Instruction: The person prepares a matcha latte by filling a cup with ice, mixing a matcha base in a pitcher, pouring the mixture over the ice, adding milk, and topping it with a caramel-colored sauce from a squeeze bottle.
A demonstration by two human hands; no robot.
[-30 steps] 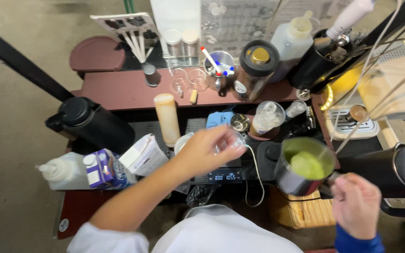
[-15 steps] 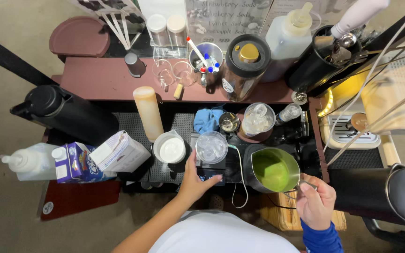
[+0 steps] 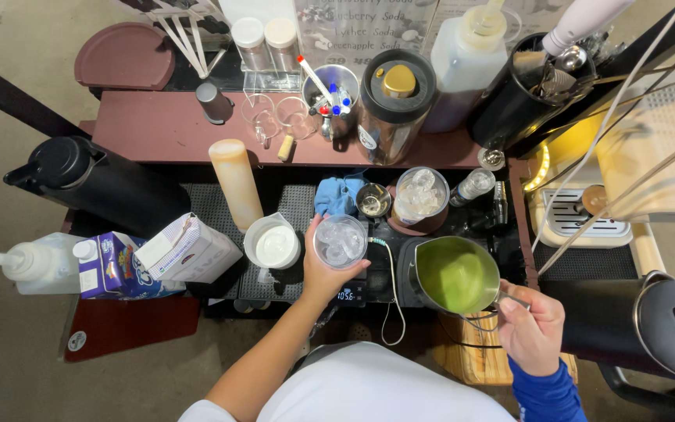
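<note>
Clear cup of ice in our left hand, metal pitcher of green liquid in our right hand.

From the left of the desk we see a white squeeze bottle, two cartons and a cup of white liquid; then our left fingers curl around the ice cup, held over a small digital scale. Just beside it our right fingers pinch the pitcher's handle, near a black kettle.
</note>
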